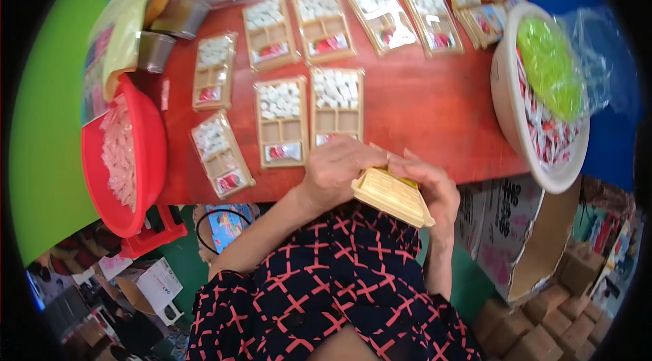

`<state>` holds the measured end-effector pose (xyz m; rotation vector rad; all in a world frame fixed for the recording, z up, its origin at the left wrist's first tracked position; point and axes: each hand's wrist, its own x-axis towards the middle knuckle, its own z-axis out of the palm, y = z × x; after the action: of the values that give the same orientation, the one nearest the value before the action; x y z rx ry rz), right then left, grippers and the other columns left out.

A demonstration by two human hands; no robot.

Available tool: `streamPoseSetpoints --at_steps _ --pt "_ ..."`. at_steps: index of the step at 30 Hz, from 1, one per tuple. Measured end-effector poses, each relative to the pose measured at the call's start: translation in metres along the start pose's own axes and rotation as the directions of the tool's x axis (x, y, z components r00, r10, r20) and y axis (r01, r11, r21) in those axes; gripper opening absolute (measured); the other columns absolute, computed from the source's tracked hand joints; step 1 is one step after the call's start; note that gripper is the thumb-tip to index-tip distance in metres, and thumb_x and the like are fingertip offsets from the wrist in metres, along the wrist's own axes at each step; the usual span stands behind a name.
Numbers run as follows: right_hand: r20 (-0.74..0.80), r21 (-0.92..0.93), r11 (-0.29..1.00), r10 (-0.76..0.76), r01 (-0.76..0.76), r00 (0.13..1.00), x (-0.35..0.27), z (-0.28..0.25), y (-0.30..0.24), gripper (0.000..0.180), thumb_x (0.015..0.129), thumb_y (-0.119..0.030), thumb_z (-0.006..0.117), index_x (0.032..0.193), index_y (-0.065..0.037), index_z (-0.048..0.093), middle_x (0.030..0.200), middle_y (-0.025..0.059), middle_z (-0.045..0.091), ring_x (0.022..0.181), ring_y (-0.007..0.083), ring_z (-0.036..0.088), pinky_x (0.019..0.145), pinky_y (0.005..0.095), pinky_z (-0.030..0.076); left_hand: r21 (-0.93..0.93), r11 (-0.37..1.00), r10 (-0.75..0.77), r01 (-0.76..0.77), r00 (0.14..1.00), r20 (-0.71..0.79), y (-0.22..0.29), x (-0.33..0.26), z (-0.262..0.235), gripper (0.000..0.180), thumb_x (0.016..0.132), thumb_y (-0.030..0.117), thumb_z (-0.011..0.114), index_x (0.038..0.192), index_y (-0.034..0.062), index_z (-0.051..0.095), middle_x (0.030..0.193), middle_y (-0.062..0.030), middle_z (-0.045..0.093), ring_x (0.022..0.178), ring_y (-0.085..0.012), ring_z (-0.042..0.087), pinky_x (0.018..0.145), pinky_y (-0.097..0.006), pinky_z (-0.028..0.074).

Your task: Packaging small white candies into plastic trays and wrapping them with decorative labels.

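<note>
Close to my body, over the table's near edge, I hold a tan compartment tray (pixel 388 199), tilted so that its moulded outer side shows. My right hand (pixel 436 188) is closed round its right end, with a bit of yellow-green under the fingers. At the tray's far left edge, my left hand (pixel 334 169) is closed, its fingertips against the rim. What lies inside the tray is hidden. Just beyond my left hand are two filled trays, one on the left (pixel 281 123) and one on the right (pixel 337 99), with white pieces and a small red-and-white packet each.
Several more filled trays (pixel 324 25) stand on the red table (pixel 435 110). At the left is a red basin (pixel 151 157) of pink wrapped pieces. A white basin (pixel 504 82) at the right holds small packets and a green bag (pixel 550 65). Below it stands a cardboard box (pixel 506 232).
</note>
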<state>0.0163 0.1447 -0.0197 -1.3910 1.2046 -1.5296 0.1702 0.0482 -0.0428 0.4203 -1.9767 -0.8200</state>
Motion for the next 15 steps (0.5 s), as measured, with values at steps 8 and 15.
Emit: streamPoseSetpoints --at_steps 8,15 --pt "-0.080 -0.397 0.917 -0.011 -0.021 0.997 0.020 0.025 -0.003 0.020 0.075 0.009 0.057 0.094 0.005 0.054 0.077 0.0163 0.062 0.070 0.0219 0.062 0.062 0.0265 0.049 -0.060 0.924 -0.381 0.379 0.923 -0.043 0.012 -0.007 -0.008 0.013 0.074 0.003 0.066 0.087 0.0006 0.064 0.075 -0.0088 0.064 0.067 -0.0226 0.062 0.062 -0.033 0.049" --pt "-0.020 -0.071 0.956 0.284 -0.285 0.959 0.128 0.040 -0.006 0.040 0.082 0.001 0.049 0.120 0.001 0.037 0.095 0.0055 0.054 0.078 0.0104 0.057 0.063 0.0204 0.048 -0.235 0.871 -0.477 0.431 0.858 -0.193 0.004 0.033 -0.041 0.049 0.079 0.006 0.061 0.123 0.0013 0.039 0.112 -0.0173 0.050 0.097 -0.0264 0.057 0.083 -0.034 0.047"
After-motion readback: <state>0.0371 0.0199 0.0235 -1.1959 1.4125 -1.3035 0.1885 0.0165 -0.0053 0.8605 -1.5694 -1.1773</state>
